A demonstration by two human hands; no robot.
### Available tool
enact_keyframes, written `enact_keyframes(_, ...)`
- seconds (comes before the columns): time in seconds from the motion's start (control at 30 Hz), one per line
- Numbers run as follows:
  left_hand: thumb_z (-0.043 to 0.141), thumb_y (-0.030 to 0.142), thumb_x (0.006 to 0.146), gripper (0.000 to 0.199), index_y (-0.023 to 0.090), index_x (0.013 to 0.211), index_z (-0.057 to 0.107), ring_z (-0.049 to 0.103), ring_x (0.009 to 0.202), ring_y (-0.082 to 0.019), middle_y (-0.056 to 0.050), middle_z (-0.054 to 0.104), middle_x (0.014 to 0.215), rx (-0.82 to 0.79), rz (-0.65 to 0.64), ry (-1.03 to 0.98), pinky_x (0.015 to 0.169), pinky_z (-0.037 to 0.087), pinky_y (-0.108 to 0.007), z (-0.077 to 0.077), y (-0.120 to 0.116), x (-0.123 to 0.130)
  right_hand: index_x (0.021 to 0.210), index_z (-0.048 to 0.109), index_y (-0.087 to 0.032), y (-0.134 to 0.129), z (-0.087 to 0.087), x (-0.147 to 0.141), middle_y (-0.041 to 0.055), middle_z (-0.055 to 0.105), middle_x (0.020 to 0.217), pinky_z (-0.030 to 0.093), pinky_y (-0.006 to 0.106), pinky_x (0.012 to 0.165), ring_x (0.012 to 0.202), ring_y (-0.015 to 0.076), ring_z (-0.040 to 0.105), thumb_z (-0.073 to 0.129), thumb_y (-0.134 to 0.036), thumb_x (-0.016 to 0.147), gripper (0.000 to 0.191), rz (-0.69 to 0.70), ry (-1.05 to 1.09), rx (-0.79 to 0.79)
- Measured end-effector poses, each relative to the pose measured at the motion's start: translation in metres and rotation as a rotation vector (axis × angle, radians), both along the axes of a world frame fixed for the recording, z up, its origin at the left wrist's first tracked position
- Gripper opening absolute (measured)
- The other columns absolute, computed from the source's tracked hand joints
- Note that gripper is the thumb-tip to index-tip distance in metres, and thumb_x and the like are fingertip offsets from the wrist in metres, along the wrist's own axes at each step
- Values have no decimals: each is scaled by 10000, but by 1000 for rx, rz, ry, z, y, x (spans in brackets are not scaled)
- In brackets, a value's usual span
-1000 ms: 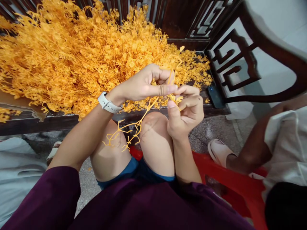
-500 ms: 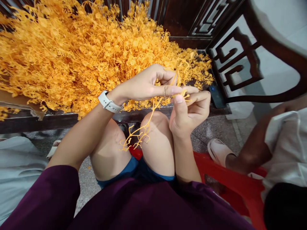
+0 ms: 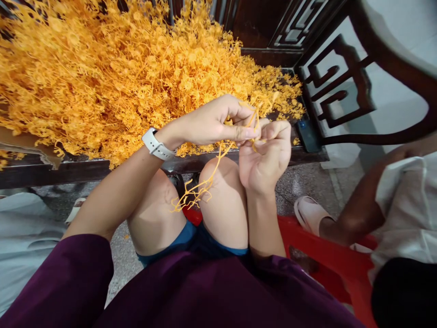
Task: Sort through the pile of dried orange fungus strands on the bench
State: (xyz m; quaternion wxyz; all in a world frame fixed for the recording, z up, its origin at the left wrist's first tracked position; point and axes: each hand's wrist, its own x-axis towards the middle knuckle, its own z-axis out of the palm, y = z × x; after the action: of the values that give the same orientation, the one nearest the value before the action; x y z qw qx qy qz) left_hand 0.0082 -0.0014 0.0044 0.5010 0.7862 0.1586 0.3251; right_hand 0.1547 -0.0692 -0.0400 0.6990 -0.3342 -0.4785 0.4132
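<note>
A thin, branching orange-yellow plastic sprig (image 3: 215, 171) hangs from the left hand (image 3: 211, 123), whose thumb and fingers are pinched together on its stem; the loose twigs dangle in front of the knees (image 3: 221, 196). The right hand (image 3: 265, 157) is curled close against the left fingertips, beside a small yellow part of the sprig; whether it grips that part is hidden. Behind, a heap of similar sprigs (image 3: 136, 82) covers much of the dark wooden table (image 3: 78, 176). The sprig looks very light, pliable and dry rather than slippery, probably springy along the stem, with fine tips that could snag or snap. The thicker stem near a fork seems the surest hold, the thin twig ends the poorest.
</note>
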Motion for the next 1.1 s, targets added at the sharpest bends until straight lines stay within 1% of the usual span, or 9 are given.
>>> enact_keyframes(0.2, 698, 765, 875, 646, 151, 695, 608, 555, 657, -97, 3, 580, 666, -62, -12, -52, 669, 443, -269, -2, -2, 3, 805, 360, -271, -2, 1, -1, -9, 401, 813, 600, 345, 651, 693, 158, 541, 642, -332, 924, 312, 44, 53, 31)
enact_keyframes(0.37, 728, 784, 835, 652, 153, 725, 603, 486, 551, -58, 22, 566, 646, -193, -56, -90, 554, 378, -237, -9, -1, 8, 804, 355, -267, -4, 5, -1, -8, 406, 808, 599, 332, 639, 697, 156, 556, 603, -297, 927, 279, 24, 79, 16)
enact_keyframes(0.47, 779, 767, 798, 633, 161, 732, 609, 485, 518, -59, 15, 600, 649, -258, -81, -116, 500, 343, -240, -12, -1, 10, 809, 348, -270, -5, 7, 0, -9, 402, 805, 604, 346, 665, 689, 158, 547, 592, -275, 908, 263, 43, 82, -33)
enact_keyframes(0.6, 821, 731, 782, 610, 176, 725, 575, 568, 562, -82, 11, 627, 663, -387, -91, -160, 510, 370, -243, -13, 0, 8, 817, 339, -277, -6, 7, 2, -14, 403, 792, 603, 347, 663, 662, 155, 521, 611, -338, 903, 291, 58, 100, -76)
enact_keyframes(0.67, 830, 681, 810, 574, 178, 736, 566, 536, 528, -65, 24, 618, 656, -433, -113, -218, 492, 336, -239, -12, 0, 5, 826, 356, -281, -5, 6, 3, -13, 424, 787, 599, 345, 652, 658, 157, 519, 635, -362, 890, 297, 62, 101, -103)
enact_keyframes(0.8, 862, 570, 837, 493, 180, 742, 577, 455, 482, -48, 40, 571, 620, -418, -72, -268, 472, 273, -267, -9, 4, 0, 859, 422, -289, -3, 0, 8, 0, 511, 843, 597, 363, 660, 704, 171, 571, 675, -418, 874, 285, 70, 56, -93)
enact_keyframes(0.93, 847, 601, 843, 488, 206, 727, 585, 414, 471, -51, 17, 595, 625, -375, -21, -255, 460, 267, -308, -10, 9, 1, 978, 516, -309, 0, -4, 10, 24, 584, 955, 602, 410, 704, 788, 206, 629, 653, -569, 903, 303, 97, 15, -92)
enact_keyframes(1.0, 800, 600, 893, 463, 204, 750, 606, 407, 474, -55, 16, 593, 609, -354, -3, -224, 472, 295, -310, -11, 9, 3, 1034, 549, -320, 0, -5, 8, 16, 591, 958, 604, 394, 712, 777, 194, 622, 686, -555, 912, 298, 71, 21, -92)
enact_keyframes(1.1, 741, 546, 964, 437, 176, 764, 623, 430, 463, -52, 41, 555, 558, -336, 36, -158, 495, 327, -286, -10, 4, 7, 1024, 577, -323, 0, -7, 2, -11, 595, 932, 595, 340, 699, 720, 152, 589, 770, -452, 910, 258, 14, 72, -63)
